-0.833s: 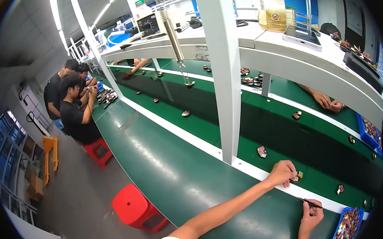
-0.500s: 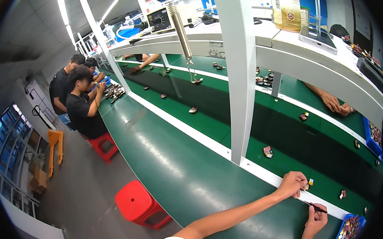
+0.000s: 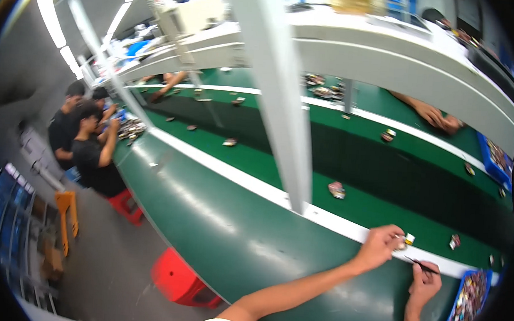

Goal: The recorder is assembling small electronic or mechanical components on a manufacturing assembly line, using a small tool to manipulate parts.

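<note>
My left hand point(image 3: 377, 248) is closed, its fingertips pinching a small electronic part point(image 3: 403, 243) with a yellow and white piece on it. It is over the white rail point(image 3: 347, 226) between the green worktop and the green conveyor belt. To its right, my right hand point(image 3: 424, 286) grips slim black tweezers point(image 3: 421, 265), their thin tip pointing left toward the part, apart from it. Beside my right hand stands a blue bin point(image 3: 451, 313) filled with many small parts. More such parts lie spaced along the belt, one point(image 3: 337, 190) beyond the post.
A white post point(image 3: 283, 121) rises from the rail, supporting a shelf point(image 3: 393, 54) above the belt. Across the belt are another person's hands point(image 3: 435, 117) and a second blue bin point(image 3: 486, 152). Several people point(image 3: 90, 138) work at the far left. A red stool point(image 3: 176, 276) stands by the worktop.
The whole view has shifted and blurred, with the post and stools now farther left in the picture. Both hands keep their holds; the small part shows more clearly beyond my left fingertips.
</note>
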Action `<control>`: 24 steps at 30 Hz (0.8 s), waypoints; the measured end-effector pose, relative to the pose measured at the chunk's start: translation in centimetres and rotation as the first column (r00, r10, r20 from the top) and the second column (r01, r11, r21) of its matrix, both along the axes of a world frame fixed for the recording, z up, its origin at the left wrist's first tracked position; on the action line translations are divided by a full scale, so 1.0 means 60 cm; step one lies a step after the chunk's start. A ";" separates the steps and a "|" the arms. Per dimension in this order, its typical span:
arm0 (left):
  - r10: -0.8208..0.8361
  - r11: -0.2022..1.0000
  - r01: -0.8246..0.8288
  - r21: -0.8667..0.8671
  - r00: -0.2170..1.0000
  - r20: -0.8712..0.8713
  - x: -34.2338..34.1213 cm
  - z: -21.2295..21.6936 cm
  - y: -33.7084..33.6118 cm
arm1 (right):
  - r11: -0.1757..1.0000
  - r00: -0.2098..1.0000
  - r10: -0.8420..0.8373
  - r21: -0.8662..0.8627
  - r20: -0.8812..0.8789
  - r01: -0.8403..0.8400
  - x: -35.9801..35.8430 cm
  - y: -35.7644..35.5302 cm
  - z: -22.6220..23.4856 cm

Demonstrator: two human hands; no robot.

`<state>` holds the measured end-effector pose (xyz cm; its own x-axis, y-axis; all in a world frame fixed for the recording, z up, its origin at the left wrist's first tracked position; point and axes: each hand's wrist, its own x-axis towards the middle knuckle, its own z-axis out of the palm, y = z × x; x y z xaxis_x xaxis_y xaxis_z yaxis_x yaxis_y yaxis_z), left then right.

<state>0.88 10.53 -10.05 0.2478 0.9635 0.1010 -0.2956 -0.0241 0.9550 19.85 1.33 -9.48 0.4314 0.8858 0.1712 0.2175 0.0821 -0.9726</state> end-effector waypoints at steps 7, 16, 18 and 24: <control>-0.029 0.999 0.026 -0.029 0.991 -0.127 -0.074 -0.005 0.003 | 0.999 1.000 -0.005 0.037 -0.018 0.005 -0.096 0.011 0.025; -0.102 0.994 0.099 -0.036 0.991 -0.084 -0.084 -0.003 -0.010 | 0.972 1.000 0.028 0.233 -0.001 -0.027 -0.123 0.011 0.029; -0.099 0.995 0.097 -0.022 0.990 -0.101 -0.080 -0.006 -0.012 | 0.969 0.999 0.036 0.243 0.001 -0.035 -0.118 0.009 0.025; -0.093 0.995 0.091 -0.035 0.993 -0.070 -0.072 -0.005 -0.013 | 0.971 0.995 0.035 0.231 0.096 -0.057 -0.112 0.004 0.015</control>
